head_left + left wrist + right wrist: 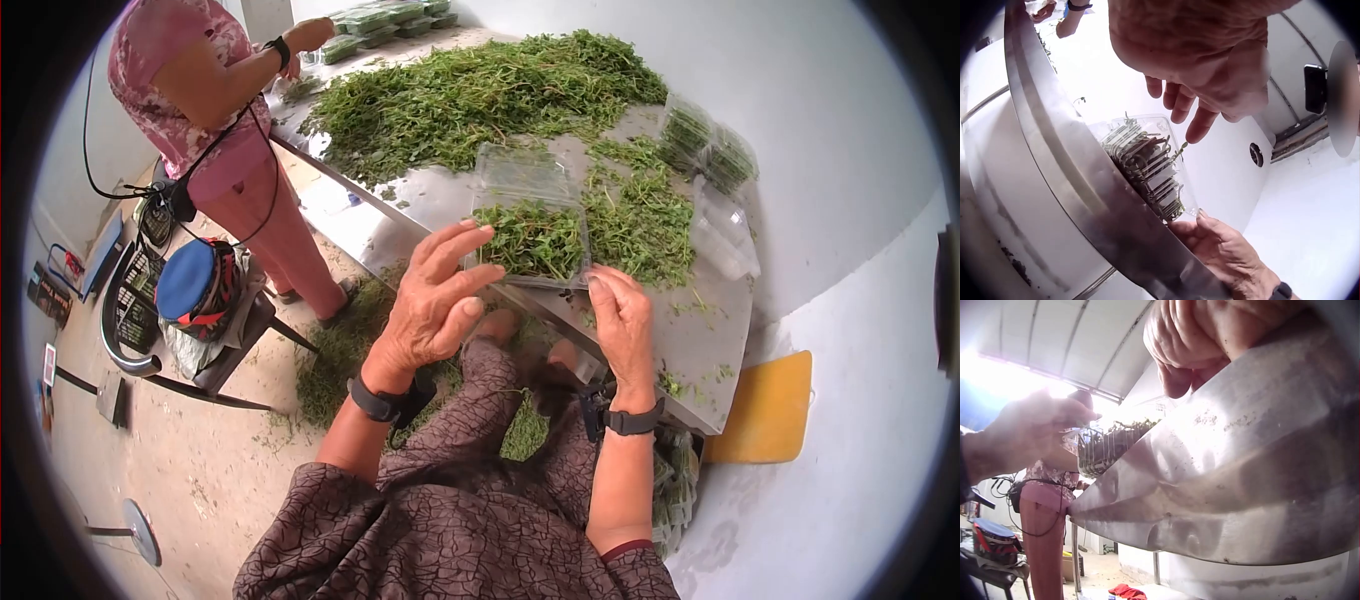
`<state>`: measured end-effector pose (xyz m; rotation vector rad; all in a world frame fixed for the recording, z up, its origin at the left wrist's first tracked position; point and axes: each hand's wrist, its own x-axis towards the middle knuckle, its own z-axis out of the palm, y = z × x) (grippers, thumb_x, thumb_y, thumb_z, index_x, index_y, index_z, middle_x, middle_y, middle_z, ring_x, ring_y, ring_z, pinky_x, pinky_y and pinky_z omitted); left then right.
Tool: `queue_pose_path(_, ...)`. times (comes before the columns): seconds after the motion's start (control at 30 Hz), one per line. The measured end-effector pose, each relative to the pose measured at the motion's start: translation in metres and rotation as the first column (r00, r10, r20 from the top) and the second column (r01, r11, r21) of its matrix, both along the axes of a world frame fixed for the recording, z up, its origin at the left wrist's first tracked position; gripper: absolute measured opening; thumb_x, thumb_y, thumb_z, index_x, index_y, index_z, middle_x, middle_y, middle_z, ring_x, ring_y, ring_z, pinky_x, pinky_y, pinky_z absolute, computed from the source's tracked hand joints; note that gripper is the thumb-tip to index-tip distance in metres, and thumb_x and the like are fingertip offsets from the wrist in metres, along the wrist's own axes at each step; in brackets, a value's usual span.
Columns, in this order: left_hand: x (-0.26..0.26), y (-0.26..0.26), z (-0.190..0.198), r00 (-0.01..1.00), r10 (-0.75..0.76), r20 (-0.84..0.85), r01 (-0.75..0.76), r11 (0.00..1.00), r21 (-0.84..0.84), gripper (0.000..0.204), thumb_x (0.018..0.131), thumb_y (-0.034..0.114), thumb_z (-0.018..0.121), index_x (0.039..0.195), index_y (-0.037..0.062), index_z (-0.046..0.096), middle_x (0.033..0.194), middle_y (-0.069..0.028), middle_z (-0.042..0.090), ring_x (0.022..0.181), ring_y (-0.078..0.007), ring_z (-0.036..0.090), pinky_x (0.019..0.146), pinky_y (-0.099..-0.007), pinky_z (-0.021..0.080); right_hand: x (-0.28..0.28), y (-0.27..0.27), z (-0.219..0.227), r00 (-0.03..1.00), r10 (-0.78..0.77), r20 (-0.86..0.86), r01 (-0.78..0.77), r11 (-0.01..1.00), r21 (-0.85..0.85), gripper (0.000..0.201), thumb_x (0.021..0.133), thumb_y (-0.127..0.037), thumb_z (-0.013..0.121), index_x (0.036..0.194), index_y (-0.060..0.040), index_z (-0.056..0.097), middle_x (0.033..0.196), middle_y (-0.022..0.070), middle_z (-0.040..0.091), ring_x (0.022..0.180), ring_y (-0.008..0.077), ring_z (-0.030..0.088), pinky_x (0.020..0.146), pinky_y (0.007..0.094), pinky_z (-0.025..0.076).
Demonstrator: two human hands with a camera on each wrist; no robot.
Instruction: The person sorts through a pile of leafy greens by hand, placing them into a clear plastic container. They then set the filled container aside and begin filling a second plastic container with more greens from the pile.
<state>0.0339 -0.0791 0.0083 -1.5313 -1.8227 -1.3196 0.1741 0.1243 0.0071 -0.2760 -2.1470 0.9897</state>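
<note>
A clear plastic clamshell box (528, 240) filled with leafy green sprigs sits at the near edge of the metal table, its transparent lid (522, 172) raised at the back. My left hand (437, 290) hovers over the box's left side, fingers spread and bent slightly, holding nothing. At the box's near right corner, my right hand (622, 312) pinches the rim, with the thumb on top. In the left wrist view the right hand's thumb and fingers (1200, 226) meet at the box's corner. Sprigs show through the ribbed wall in the right wrist view.
A large heap of greens (480, 95) covers the metal table (715, 370). Filled boxes (705, 145) stand at the right, beside clear empty ones (725, 230). Another person (215, 120) works at the left. A chair (215, 365) holds bags; a yellow board (765, 410) leans nearby.
</note>
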Motion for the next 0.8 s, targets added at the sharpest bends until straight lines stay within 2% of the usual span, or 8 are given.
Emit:
queue_pose_path(0.2, 0.000, 0.008, 0.002, 0.996, 0.008, -0.085, -0.016, 0.995, -0.099, 0.040, 0.096, 0.035, 0.040, 0.096, 0.0044, 0.066, 0.128, -0.0155, 0.053, 0.123, -0.0368, 0.044, 0.101, -0.0479, 0.035, 0.000, 0.002, -0.001, 1.000, -0.006, 0.016, 0.006, 1.000, 0.024, 0.028, 0.089, -0.021, 0.059, 0.096, 0.0056, 0.066, 0.098, 0.0195, 0.068, 0.099, 0.0328, 0.062, 0.088, 0.0393, 0.046)
queue_pose_path(0.3, -0.001, 0.013, 0.004, 0.994, 0.038, -0.102, -0.047, 0.995, -0.088, 0.026, 0.089, 0.023, 0.049, 0.093, 0.0027, 0.064, 0.123, -0.0166, 0.054, 0.121, -0.0377, 0.045, 0.101, -0.0495, 0.036, 0.001, 0.002, 0.000, 1.000, -0.007, 0.025, 0.006, 1.000, 0.022, 0.029, 0.089, -0.022, 0.059, 0.096, 0.0059, 0.066, 0.098, 0.0199, 0.068, 0.100, 0.0329, 0.062, 0.088, 0.0392, 0.046)
queue_pose_path(0.43, -0.002, 0.013, 0.004, 0.996, 0.022, -0.089, -0.030, 0.996, -0.088, 0.027, 0.090, 0.024, 0.050, 0.095, 0.0021, 0.065, 0.122, -0.0169, 0.055, 0.120, -0.0374, 0.047, 0.101, -0.0489, 0.036, 0.001, 0.002, -0.001, 1.000, 0.006, 0.015, -0.006, 1.000, -0.009, 0.030, 0.089, -0.022, 0.060, 0.096, 0.0063, 0.066, 0.098, 0.0202, 0.068, 0.100, 0.0329, 0.062, 0.088, 0.0390, 0.046)
queue_pose_path(0.53, -0.005, 0.011, 0.003, 0.993, 0.099, -0.066, -0.098, 0.995, 0.012, 0.028, 0.092, 0.023, 0.048, 0.100, 0.0014, 0.064, 0.120, -0.0172, 0.057, 0.118, -0.0364, 0.050, 0.099, -0.0455, 0.039, 0.001, 0.002, -0.001, 1.000, -0.006, 0.018, 0.006, 1.000, 0.001, 0.030, 0.089, -0.022, 0.059, 0.096, 0.0065, 0.066, 0.099, 0.0206, 0.067, 0.100, 0.0328, 0.062, 0.088, 0.0391, 0.046)
queue_pose_path(0.6, -0.009, 0.013, -0.003, 0.898, 0.168, 0.408, -0.206, 0.977, 0.050, 0.035, 0.098, 0.027, 0.040, 0.106, 0.0035, 0.064, 0.124, -0.0131, 0.056, 0.113, -0.0285, 0.054, 0.093, -0.0390, 0.044, 0.001, 0.002, -0.001, 1.000, -0.006, 0.010, 0.006, 1.000, 0.007, 0.031, 0.090, -0.023, 0.060, 0.097, 0.0063, 0.066, 0.100, 0.0206, 0.067, 0.101, 0.0328, 0.062, 0.088, 0.0392, 0.046)
queue_pose_path(0.67, -0.025, 0.017, -0.008, 0.907, 0.212, 0.364, -0.252, 0.966, 0.065, 0.036, 0.100, 0.027, 0.039, 0.114, 0.0011, 0.060, 0.122, -0.0136, 0.057, 0.109, -0.0250, 0.057, 0.092, -0.0349, 0.046, 0.000, 0.002, 0.001, 1.000, -0.007, -0.006, 0.007, 1.000, 0.019, 0.031, 0.090, -0.023, 0.060, 0.097, 0.0061, 0.066, 0.101, 0.0207, 0.067, 0.101, 0.0327, 0.062, 0.088, 0.0392, 0.046)
queue_pose_path(0.73, -0.035, 0.023, -0.009, 0.730, 0.055, 0.681, -0.175, 0.979, 0.109, 0.042, 0.101, 0.031, 0.037, 0.121, -0.0018, 0.054, 0.121, -0.0166, 0.056, 0.113, -0.0271, 0.056, 0.097, -0.0371, 0.045, 0.002, 0.001, 0.000, 1.000, -0.005, -0.014, 0.005, 1.000, 0.013, 0.033, 0.089, -0.027, 0.061, 0.099, 0.0050, 0.067, 0.103, 0.0205, 0.067, 0.102, 0.0328, 0.062, 0.089, 0.0393, 0.046)
queue_pose_path(0.8, -0.042, 0.029, -0.006, 0.667, -0.022, 0.745, -0.110, 0.986, 0.128, 0.047, 0.101, 0.034, 0.038, 0.129, -0.0033, 0.046, 0.124, -0.0191, 0.054, 0.118, -0.0280, 0.053, 0.101, -0.0381, 0.042, 0.002, 0.000, 0.000, 1.000, -0.002, -0.009, 0.002, 1.000, 0.000, 0.035, 0.089, -0.028, 0.062, 0.100, 0.0042, 0.067, 0.105, 0.0204, 0.066, 0.103, 0.0329, 0.061, 0.090, 0.0397, 0.046)
